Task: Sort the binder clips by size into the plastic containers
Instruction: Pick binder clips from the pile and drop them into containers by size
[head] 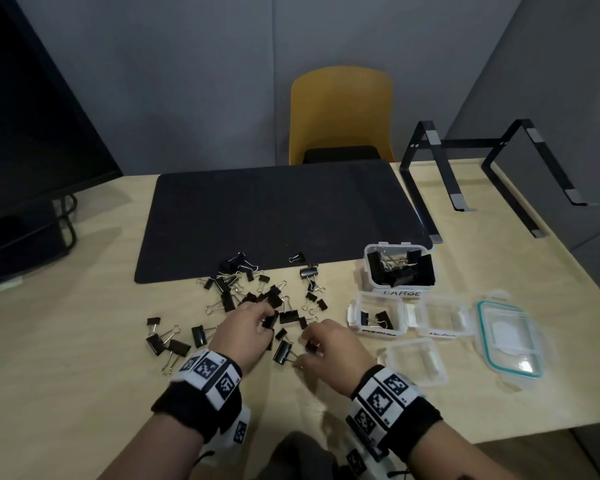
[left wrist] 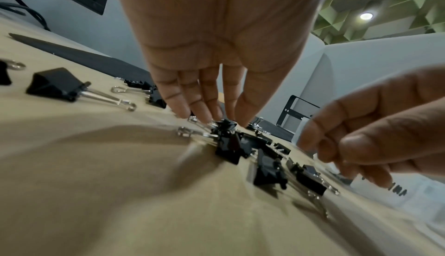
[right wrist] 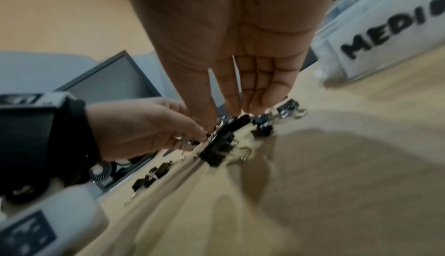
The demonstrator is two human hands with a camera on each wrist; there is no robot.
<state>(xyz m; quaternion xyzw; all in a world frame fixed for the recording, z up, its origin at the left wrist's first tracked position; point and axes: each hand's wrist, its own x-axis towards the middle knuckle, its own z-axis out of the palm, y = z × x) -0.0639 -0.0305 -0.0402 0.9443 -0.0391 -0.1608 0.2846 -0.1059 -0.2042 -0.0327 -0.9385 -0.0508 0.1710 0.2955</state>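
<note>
- My left hand (head: 242, 332) reaches into the heap of black binder clips (head: 257, 299) on the pale wooden desk (head: 84, 341), fingertips pinching one small clip (left wrist: 225, 125)
- My right hand (head: 329, 344) hovers just beside it, fingers curled down onto another small clip (head: 310, 347); whether I truly have hold of it I cannot tell
- To my right stands the tub marked LARGE (head: 400, 268) with big clips inside; in front of it is the MEDIUM container (head: 376, 315) holding a couple of clips
- Beside these lie clear lids (head: 414, 362) and a teal-rimmed lid (head: 510, 341)
- Beyond the heap a dark desk mat (head: 274, 216) covers the middle of the desk
- A black laptop stand (head: 482, 168) sits at the far right, a monitor (head: 32, 116) at the left
- A yellow chair (head: 342, 112) faces me against grey partition walls (head: 187, 64)
</note>
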